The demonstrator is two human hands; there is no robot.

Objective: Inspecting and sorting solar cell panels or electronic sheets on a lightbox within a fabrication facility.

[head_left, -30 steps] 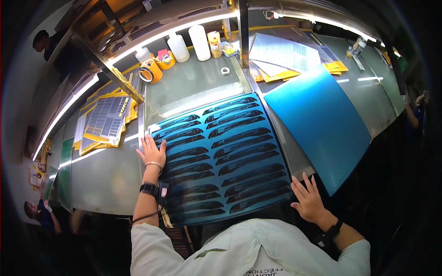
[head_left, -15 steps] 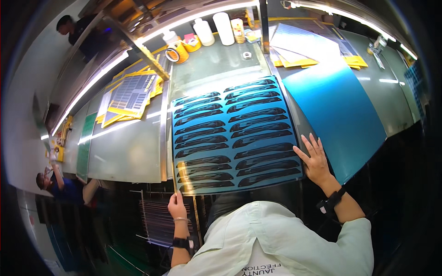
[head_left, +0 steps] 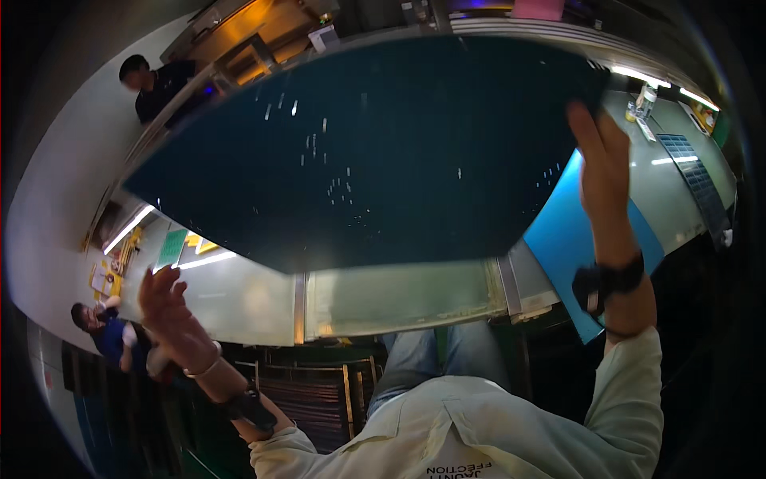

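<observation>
Holding dark sheet (head_left: 375,160), right edge: right hand (head_left: 605,160) | left hand (head_left: 175,315): apart, below

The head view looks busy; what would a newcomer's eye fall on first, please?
Probably the large dark sheet, raised across the upper middle, its right edge gripped by the right hand. Then the bright blue sheet at right and the open left hand at lower left.

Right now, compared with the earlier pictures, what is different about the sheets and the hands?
The dark sheet has been lifted off the table. The right hand, earlier beside its right edge, now holds its right end. The left hand has let go of its near left corner and moved left. The plain blue sheet still lies at right.
</observation>
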